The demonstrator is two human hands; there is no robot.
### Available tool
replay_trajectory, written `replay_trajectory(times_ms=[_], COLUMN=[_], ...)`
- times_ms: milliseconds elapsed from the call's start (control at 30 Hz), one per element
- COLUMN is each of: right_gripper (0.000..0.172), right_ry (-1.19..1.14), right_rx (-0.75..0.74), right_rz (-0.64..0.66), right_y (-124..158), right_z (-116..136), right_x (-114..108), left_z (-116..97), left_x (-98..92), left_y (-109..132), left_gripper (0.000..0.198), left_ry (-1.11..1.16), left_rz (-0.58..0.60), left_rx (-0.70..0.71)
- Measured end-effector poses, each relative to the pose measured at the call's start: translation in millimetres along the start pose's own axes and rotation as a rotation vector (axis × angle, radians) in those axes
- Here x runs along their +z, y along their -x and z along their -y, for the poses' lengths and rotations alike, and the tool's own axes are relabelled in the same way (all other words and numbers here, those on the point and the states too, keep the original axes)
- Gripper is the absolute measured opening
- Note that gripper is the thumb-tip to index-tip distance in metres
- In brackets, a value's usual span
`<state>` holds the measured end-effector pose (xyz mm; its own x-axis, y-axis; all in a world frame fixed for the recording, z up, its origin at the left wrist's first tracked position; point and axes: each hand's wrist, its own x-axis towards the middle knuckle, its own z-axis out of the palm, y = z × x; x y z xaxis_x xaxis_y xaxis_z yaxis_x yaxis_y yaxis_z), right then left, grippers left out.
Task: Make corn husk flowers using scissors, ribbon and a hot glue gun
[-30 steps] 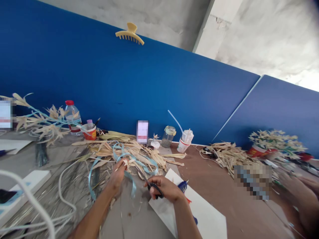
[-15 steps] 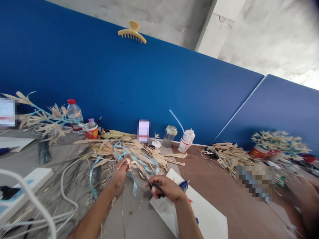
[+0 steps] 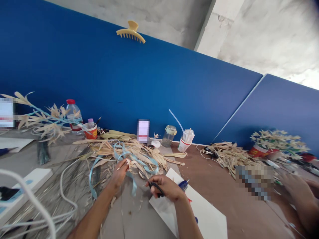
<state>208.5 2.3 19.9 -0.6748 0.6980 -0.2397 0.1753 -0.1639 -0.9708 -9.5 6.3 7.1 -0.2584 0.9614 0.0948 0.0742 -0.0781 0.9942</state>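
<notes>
Black-handled scissors are in my right hand, whose fingers wrap round the handles. Their blades point up and left, toward a pale strip of dried husk. My left hand pinches a small piece of dried husk between thumb and fingers. Just beyond both hands lies a heap of dried husk strips, with a curling light blue ribbon over and below it. Beside my right hand, a blue glue gun rests on a white sheet.
Along the blue partition stand a bottle, a red cup, a phone, a glass jar and a white cup. A power strip with cables lies left. Another person's hands are at right.
My hands, the husk piece and the scissors stay in nearly the same place. At the far right, the other person's hand has moved slightly left.
</notes>
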Motion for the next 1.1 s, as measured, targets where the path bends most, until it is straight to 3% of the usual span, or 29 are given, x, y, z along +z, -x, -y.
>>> replay_trajectory(times_ms=[867,1100], right_gripper=[0.025,0.024], right_ry=[0.000,-0.030], right_rx=[0.031,0.003], right_rz=[-0.004,-0.096], right_y=[5,1], right_z=[5,-5], right_x=[0,-4], left_z=[7,13], left_x=[0.2,-2.7], left_y=[-2,-3], left_gripper=[0.018,0.016], left_ry=[0.025,0.094], left_rz=[-0.005,-0.061], left_rx=[0.002,0.021])
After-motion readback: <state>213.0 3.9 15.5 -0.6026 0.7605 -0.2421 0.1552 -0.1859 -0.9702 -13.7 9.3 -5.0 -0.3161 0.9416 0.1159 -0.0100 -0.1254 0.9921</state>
